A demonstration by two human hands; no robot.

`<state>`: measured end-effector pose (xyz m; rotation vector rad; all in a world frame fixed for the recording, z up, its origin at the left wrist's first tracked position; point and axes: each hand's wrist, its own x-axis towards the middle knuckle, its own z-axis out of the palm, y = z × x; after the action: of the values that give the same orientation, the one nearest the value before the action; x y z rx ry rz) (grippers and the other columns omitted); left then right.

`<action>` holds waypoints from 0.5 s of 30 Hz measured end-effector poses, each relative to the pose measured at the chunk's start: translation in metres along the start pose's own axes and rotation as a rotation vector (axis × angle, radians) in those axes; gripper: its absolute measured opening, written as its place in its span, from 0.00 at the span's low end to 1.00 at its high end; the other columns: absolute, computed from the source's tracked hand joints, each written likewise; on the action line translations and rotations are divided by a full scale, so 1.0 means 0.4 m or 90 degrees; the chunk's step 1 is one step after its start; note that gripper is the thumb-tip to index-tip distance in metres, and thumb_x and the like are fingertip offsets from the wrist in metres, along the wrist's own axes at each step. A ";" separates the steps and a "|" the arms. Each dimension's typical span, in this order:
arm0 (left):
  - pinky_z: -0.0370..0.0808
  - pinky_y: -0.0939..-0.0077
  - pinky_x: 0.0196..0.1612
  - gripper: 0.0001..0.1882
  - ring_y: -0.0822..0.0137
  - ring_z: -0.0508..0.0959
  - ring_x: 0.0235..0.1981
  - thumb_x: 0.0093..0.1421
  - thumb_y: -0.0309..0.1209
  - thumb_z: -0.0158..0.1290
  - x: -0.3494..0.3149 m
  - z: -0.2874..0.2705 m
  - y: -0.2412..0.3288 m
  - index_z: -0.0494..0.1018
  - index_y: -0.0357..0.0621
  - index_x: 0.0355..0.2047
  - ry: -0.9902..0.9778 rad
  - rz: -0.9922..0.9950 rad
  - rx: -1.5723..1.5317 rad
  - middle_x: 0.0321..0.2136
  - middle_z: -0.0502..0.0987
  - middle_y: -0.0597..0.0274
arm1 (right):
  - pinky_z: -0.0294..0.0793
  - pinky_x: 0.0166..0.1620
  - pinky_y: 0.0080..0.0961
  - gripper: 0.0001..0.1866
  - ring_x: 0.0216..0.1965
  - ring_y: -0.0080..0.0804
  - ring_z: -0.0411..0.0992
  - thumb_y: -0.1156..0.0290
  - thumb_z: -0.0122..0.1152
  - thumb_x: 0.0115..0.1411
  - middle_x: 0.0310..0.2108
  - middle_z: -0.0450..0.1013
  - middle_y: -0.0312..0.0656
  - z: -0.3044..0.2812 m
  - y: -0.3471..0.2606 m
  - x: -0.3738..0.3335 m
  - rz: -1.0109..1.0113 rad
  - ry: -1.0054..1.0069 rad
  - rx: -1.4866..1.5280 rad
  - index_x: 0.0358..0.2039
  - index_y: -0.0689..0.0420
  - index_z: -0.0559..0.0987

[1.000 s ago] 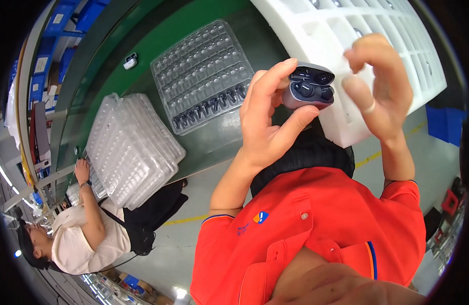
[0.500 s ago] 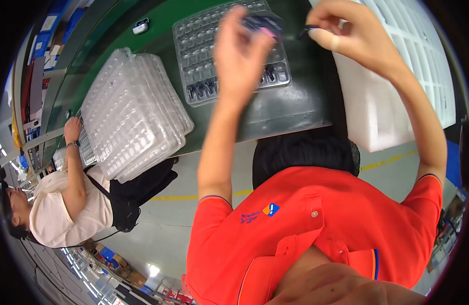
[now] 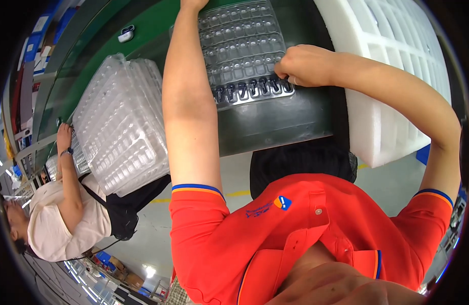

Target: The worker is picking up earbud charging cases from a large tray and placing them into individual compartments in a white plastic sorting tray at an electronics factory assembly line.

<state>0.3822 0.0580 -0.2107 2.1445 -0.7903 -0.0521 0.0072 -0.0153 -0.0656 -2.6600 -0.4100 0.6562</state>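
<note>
A clear plastic blister tray (image 3: 244, 56) lies on the dark green table. Its near row holds several small black parts (image 3: 253, 88), one per pocket, while the pockets in the farther rows look unfilled. At the tray's right edge, just above the end of that near row, my right hand (image 3: 308, 66) is closed with its fingertips pressed together. Whatever they pinch is hidden under the fingers. My left arm stretches forward past the tray's left side, and only the base of my left hand (image 3: 195, 4) shows at the top edge. Its fingers are out of sight.
Left of my arm stands a stack of clear trays (image 3: 120, 124). A white foam divider block (image 3: 364, 109) is at the right. A small white case (image 3: 126, 34) lies on the far table. Another person (image 3: 66, 218) works at the left, and a black seat (image 3: 303, 165) is below the table edge.
My right hand has moved left and down to the tray, from holding a small black part at the right. My left hand, holding a dark item before, has gone forward nearly out of view.
</note>
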 end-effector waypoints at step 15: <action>0.74 0.55 0.49 0.26 0.54 0.79 0.48 0.63 0.57 0.50 -0.281 -0.134 0.212 0.78 0.53 0.50 0.021 0.071 0.409 0.43 0.80 0.58 | 0.75 0.36 0.44 0.11 0.33 0.51 0.76 0.75 0.62 0.54 0.28 0.74 0.46 -0.065 -0.032 -0.116 -0.072 0.296 -0.180 0.39 0.57 0.77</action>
<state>0.2640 0.1186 -0.1400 2.6815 -1.0008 0.3369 -0.0217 -0.0280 -0.0209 -2.9058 -0.5414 -0.0699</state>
